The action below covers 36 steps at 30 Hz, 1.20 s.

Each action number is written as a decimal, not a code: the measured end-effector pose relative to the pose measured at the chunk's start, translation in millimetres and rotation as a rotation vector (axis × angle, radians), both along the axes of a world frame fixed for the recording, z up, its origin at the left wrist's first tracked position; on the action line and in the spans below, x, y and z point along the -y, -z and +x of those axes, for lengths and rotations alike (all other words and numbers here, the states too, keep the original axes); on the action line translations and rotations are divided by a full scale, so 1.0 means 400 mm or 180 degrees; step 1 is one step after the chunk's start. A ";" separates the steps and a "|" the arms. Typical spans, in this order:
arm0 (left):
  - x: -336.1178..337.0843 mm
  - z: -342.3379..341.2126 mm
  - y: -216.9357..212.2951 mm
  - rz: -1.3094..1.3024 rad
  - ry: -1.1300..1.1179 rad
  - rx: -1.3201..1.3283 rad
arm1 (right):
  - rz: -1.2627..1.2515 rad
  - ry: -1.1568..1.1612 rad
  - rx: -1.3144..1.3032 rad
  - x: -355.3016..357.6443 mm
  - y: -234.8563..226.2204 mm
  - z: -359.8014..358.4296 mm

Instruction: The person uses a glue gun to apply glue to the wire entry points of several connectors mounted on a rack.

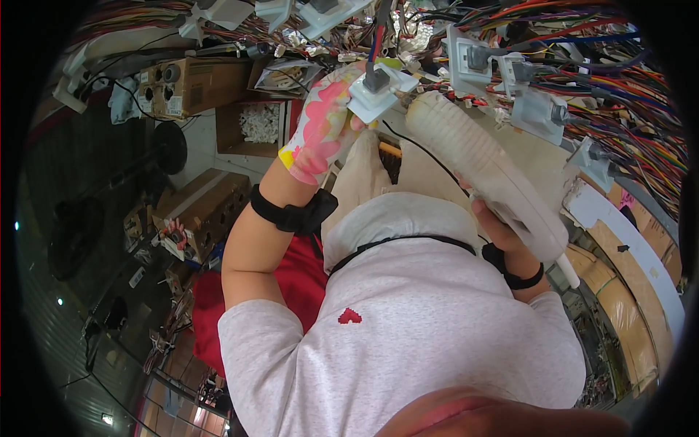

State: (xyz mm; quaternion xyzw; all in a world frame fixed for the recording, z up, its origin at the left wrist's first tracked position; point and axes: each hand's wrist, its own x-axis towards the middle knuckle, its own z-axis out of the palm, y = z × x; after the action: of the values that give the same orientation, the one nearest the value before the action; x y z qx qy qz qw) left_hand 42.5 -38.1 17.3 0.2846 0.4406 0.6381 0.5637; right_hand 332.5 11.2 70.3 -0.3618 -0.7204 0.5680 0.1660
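In my right hand point(494, 227) is a bulky off-white heat gun point(484, 156) with a ribbed barrel and a looped handle. Its browned nose points toward the wires in front of me, and the gun's body hides part of that hand. My left hand point(329, 109) wears a pink, yellow and white floral glove or sleeve. It is raised at a white plate point(384, 91) with a grey connector, which covers most of its fingers. Curled fingertips show just below the plate; what they grip is hidden.
More white plates with grey connectors point(473, 58) stand along the far side and right. Behind them lie dense bundles of coloured wires point(619, 80). Cardboard boxes point(211, 80) sit at left, one box holding small white parts point(259, 122). A thin black cable point(422, 149) crosses over my lap.
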 end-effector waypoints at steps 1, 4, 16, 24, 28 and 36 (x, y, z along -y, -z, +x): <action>-0.001 -0.002 -0.004 -0.0008 0.0087 0.0105 | -0.0001 0.0001 0.0002 0.002 -0.004 -0.002; 0.000 -0.032 -0.014 -0.0149 0.0409 -0.0621 | -0.0411 0.0110 -0.0039 0.007 -0.012 -0.005; 0.005 -0.035 0.007 -0.0034 0.0560 -0.0089 | -0.0225 -0.0045 -0.0284 0.014 0.032 0.009; 0.000 -0.008 0.000 -0.0062 0.0189 0.0805 | -0.0356 0.0489 0.0088 0.019 0.042 0.008; -0.001 -0.006 -0.005 -0.0108 0.0141 0.0878 | -0.0013 0.0357 -0.0026 0.014 0.038 0.008; 0.000 -0.035 0.011 -0.0299 0.0394 0.0628 | 0.0060 -0.0281 0.0168 0.001 0.034 0.032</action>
State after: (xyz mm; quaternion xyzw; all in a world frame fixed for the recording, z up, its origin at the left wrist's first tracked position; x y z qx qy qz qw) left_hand 28.6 -38.1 13.0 0.2204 0.3940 0.6057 0.6552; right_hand 345.4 10.6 56.5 -0.3430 -0.7451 0.5582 0.1252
